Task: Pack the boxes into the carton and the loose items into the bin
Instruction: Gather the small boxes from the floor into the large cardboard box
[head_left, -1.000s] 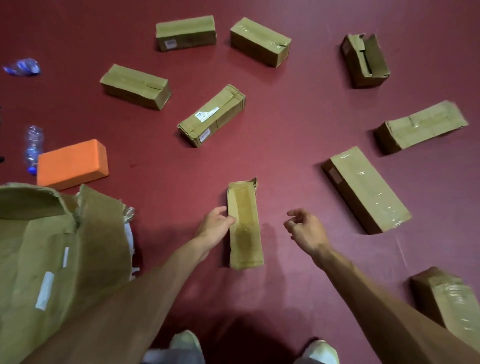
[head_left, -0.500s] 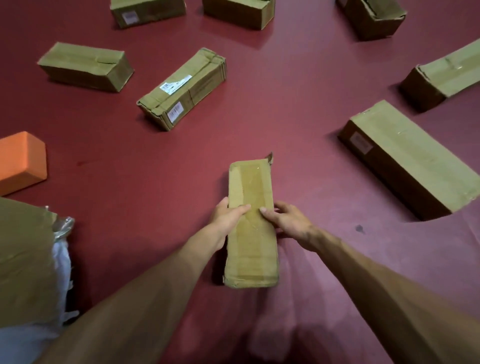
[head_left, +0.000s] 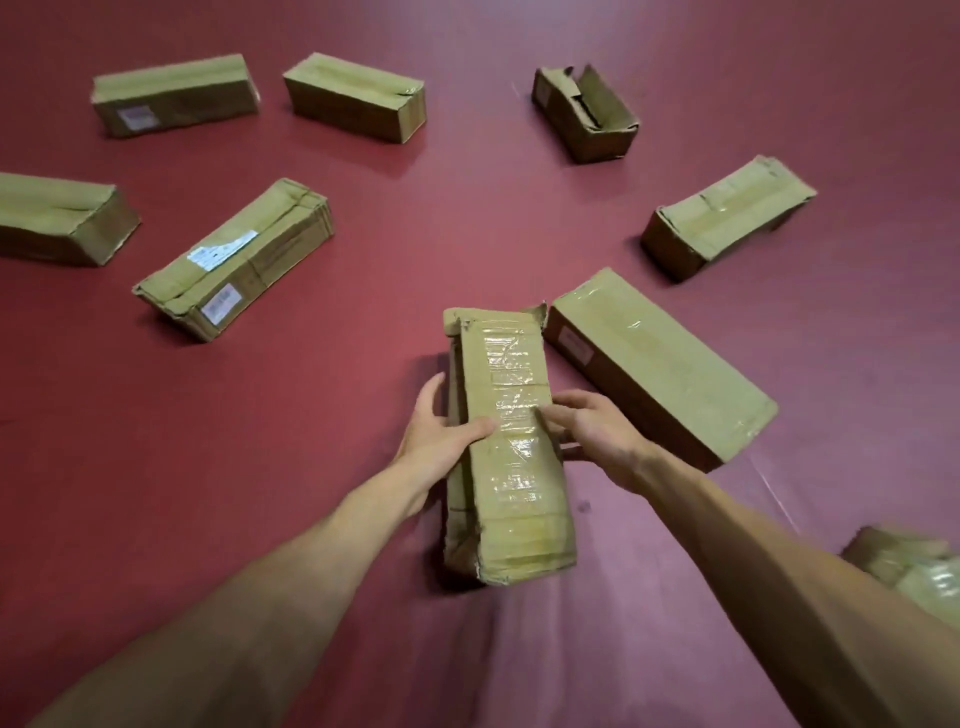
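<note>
Red floor (head_left: 467, 234) | left hand (head_left: 441, 441), right hand (head_left: 597, 439) both gripping taped box (head_left: 511, 431)

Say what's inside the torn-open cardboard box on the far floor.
The torn-open brown cardboard box shows only bent inner flaps and bare cardboard walls; its floor lies hidden beneath those flaps.

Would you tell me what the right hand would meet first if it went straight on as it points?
The right hand points left across the top of the taped brown cardboard box; it would probably meet the thumb of the left hand first, though depth is unclear.
</note>
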